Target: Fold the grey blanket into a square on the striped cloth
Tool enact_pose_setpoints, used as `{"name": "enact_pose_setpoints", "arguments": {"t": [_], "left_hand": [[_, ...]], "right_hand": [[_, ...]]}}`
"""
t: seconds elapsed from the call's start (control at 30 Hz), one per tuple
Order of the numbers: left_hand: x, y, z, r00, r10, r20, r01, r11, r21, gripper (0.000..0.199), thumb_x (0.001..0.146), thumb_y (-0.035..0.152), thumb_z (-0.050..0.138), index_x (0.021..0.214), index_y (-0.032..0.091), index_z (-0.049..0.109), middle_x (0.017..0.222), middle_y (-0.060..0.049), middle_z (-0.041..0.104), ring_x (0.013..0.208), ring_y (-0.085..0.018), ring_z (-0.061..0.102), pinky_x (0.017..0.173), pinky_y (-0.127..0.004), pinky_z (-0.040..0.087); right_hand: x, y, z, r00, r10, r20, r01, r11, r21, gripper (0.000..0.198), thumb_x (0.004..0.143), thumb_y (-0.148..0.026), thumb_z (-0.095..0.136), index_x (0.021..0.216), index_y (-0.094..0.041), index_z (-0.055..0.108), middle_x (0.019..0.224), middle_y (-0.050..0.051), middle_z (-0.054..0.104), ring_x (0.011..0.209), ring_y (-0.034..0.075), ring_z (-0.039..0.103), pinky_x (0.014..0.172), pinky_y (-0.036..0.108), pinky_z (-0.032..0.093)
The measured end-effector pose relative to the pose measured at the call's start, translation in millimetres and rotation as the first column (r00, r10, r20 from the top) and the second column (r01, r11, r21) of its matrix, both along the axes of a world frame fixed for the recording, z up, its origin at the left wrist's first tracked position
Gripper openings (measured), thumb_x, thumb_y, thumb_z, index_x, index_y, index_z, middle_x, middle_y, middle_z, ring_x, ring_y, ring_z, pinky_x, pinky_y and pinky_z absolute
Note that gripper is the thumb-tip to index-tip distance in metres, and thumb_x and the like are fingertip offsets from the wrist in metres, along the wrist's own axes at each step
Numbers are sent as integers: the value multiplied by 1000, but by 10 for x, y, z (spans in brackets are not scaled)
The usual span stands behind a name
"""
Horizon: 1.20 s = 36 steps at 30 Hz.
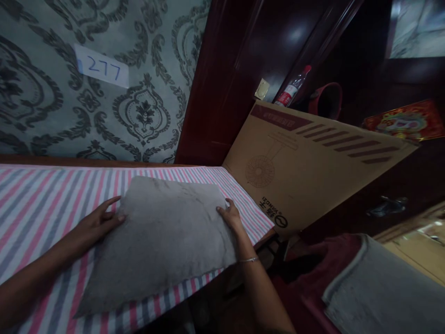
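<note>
Both forearms reach forward over the striped sheet (41, 199), and the grey cushion (163, 236) lies flat on it between the hands. The left hand (99, 222) rests open-fingered against the cushion's left edge, while the right hand (231, 217) presses its right edge, neither closed around it.

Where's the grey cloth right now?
The grey cloth lies flat on the striped sheet, centre-left in the head view, between the left hand and the right hand, left of the cardboard box.

Left hand (99, 221) flat, right hand (232, 218) seemingly flat, fingers extended
</note>
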State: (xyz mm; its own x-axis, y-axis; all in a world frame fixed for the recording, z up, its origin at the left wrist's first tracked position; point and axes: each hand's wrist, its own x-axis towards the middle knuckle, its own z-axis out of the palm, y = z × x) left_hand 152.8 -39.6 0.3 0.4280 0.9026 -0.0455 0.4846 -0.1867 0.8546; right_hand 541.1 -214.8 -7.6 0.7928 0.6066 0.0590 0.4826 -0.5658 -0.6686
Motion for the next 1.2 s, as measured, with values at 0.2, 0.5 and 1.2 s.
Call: {"name": "enact_pose_setpoints", "arguments": {"t": [0.2,0.5,1.2], "left_hand": [[68,0,-38,996,-38,-82,41,998,40,95,74,69,51,155,22,36,114,-16,72,115,-37,66,93,-46,54],[37,-33,41,998,55,-40,-57,997,-47,103,69,73,59,156,23,34,120,-15,69,108,-33,68,85,-41,57],[120,-189,678,905,-27,425,135,965,-227,86,57,32,70,141,19,56,121,-9,70,85,-21,68,67,-27,55]], "right_hand": [[-150,-410,-114,998,24,57,-30,995,97,65,81,-28,66,143,-17,52,100,7,74,91,24,68,81,31,49],[-247,-393,25,964,28,263,43,964,-262,55,93,-33,59,145,-15,53,136,18,61,125,28,59,99,33,45],[-306,-166,813,774,499,-389,-269,816,512,65,60,-42,80,118,-19,65,108,8,76,91,27,72,82,38,56]]}}
